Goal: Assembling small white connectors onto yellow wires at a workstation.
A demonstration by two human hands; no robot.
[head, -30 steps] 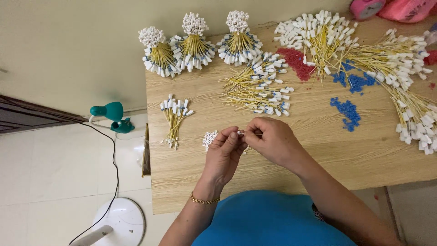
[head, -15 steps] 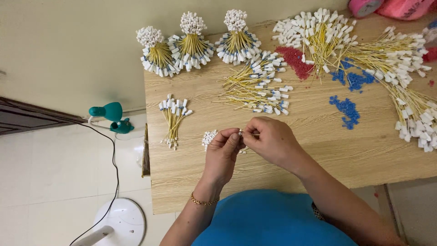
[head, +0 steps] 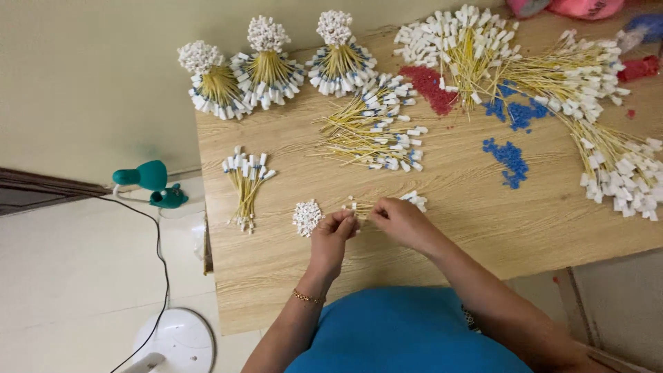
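Hands meet mid-table: left hand [head: 334, 226] and right hand [head: 398, 220] both pinch a yellow wire bundle [head: 364, 206], lying crosswise between them, white connectors [head: 415, 199] beyond the right fingers.

Matt wood-grain table [head: 483, 228] bears thin yellow wires [head: 359, 131] with white plastic connectors [head: 306, 217].

Person seen from above. Left hand [head: 333, 230] and right hand [head: 400, 221] are bare, with no rings visible on the fingers [head: 343, 218]. Behind the left fingers, at the wrist, sits a thin gold-coloured bracelet [head: 307, 298] of small beads. Both forearms are uncovered. The torso wears a plain bright blue top [head: 407, 335].
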